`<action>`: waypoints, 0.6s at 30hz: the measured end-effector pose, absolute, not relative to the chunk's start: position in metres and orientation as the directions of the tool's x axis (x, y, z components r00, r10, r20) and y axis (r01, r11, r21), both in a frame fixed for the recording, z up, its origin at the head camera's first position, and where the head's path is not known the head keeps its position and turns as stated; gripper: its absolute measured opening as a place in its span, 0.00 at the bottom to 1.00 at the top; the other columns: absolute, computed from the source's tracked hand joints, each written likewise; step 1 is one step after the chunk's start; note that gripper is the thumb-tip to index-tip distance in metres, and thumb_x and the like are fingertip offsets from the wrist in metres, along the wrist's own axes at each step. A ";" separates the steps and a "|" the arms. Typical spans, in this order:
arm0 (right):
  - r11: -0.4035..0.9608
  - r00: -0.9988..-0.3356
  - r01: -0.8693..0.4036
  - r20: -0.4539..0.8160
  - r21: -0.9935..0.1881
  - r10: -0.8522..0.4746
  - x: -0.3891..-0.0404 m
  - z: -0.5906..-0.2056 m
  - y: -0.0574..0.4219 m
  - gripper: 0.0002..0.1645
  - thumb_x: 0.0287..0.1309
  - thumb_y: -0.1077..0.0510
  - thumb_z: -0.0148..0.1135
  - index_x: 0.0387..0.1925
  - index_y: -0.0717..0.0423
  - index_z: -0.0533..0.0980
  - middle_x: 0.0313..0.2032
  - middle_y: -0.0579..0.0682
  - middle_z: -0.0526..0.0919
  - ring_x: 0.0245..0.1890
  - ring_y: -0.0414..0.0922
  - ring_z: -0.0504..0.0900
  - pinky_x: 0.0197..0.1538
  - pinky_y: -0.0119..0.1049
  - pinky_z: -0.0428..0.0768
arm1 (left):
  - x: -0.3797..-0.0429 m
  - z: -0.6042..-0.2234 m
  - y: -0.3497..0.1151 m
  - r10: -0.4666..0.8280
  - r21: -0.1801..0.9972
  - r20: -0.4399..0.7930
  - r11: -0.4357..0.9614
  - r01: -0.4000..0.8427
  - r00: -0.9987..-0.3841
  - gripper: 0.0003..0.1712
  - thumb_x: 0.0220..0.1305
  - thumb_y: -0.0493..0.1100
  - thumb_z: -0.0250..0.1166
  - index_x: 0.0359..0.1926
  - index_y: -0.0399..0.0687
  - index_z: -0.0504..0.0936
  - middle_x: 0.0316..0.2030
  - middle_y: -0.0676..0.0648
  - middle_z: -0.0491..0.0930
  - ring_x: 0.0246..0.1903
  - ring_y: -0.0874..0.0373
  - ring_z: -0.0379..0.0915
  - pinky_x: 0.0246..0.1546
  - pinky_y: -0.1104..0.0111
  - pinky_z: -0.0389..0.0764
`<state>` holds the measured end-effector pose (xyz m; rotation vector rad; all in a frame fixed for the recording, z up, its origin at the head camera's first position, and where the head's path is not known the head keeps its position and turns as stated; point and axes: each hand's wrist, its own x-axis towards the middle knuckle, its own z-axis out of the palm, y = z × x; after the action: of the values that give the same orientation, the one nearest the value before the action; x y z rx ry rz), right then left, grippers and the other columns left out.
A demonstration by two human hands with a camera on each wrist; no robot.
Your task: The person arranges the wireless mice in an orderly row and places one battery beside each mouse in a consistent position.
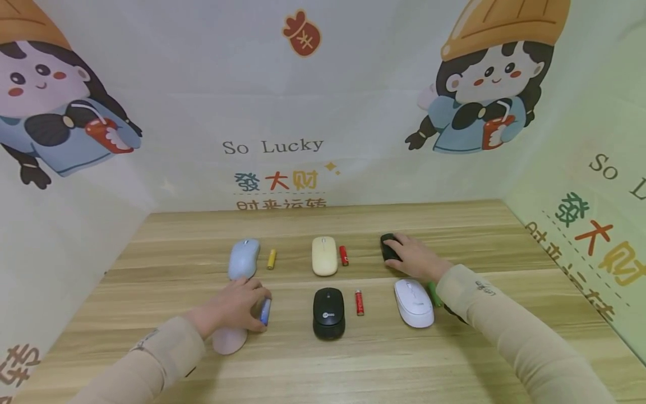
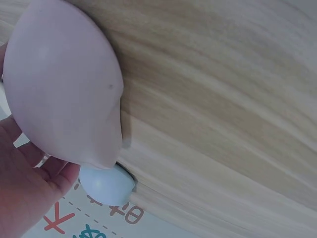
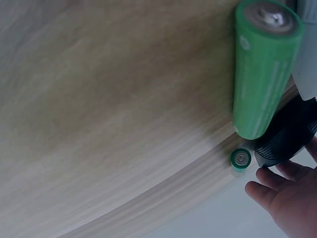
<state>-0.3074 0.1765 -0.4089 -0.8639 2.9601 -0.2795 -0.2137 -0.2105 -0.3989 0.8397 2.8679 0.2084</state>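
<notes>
In the head view, my left hand (image 1: 237, 306) reaches across a pink mouse (image 1: 229, 340). Its thumb and forefinger close on a blue battery (image 1: 265, 311) beside that mouse; the contact is partly hidden. The left wrist view shows the pink mouse (image 2: 62, 84) large, with the hand (image 2: 27, 186) past its edge and the battery out of sight. My right hand (image 1: 419, 258) grips a small black mouse (image 1: 390, 247) at the back right, fingers and thumb along its side. In the right wrist view, a small green battery (image 3: 241, 157) is near that mouse (image 3: 287, 136).
A light blue mouse (image 1: 244, 258) has a yellow battery (image 1: 271, 259) beside it. Red batteries (image 1: 344, 256) lie by a cream mouse (image 1: 324, 256) and a larger black mouse (image 1: 329, 313). Under my right forearm, a green battery (image 1: 434, 294) lies beside a white mouse (image 1: 414, 303).
</notes>
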 end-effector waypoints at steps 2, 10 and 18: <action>0.827 -0.841 -0.534 0.012 -0.176 -0.541 -0.308 -0.410 0.177 0.31 0.63 0.50 0.51 0.61 0.65 0.62 0.61 0.72 0.59 0.59 0.68 0.62 0.59 0.58 0.61 | -0.213 -0.399 -0.211 0.545 0.175 -0.100 0.833 0.525 -0.832 0.31 0.42 0.54 0.72 0.47 0.45 0.77 0.43 0.46 0.74 0.37 0.54 0.62 0.38 0.61 0.68; 0.830 -0.847 -0.523 0.014 -0.193 -0.531 -0.308 -0.413 0.177 0.32 0.63 0.49 0.51 0.61 0.64 0.62 0.61 0.72 0.59 0.59 0.68 0.61 0.59 0.59 0.61 | -0.212 -0.400 -0.212 0.546 0.182 -0.091 0.831 0.525 -0.833 0.38 0.42 0.55 0.72 0.54 0.45 0.72 0.45 0.46 0.73 0.40 0.52 0.64 0.42 0.58 0.68; 0.831 -0.855 -0.506 0.012 -0.230 -0.518 -0.308 -0.413 0.179 0.33 0.63 0.48 0.51 0.63 0.64 0.60 0.62 0.71 0.57 0.60 0.68 0.60 0.58 0.59 0.62 | -0.210 -0.403 -0.215 0.530 0.189 -0.078 0.839 0.510 -0.844 0.47 0.44 0.55 0.71 0.62 0.40 0.64 0.54 0.38 0.70 0.52 0.42 0.64 0.53 0.46 0.65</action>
<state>-0.3081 0.1794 -0.4129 -0.8275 2.9570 -0.3496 -0.2096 -0.2146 -0.4027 0.8210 2.8898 0.2437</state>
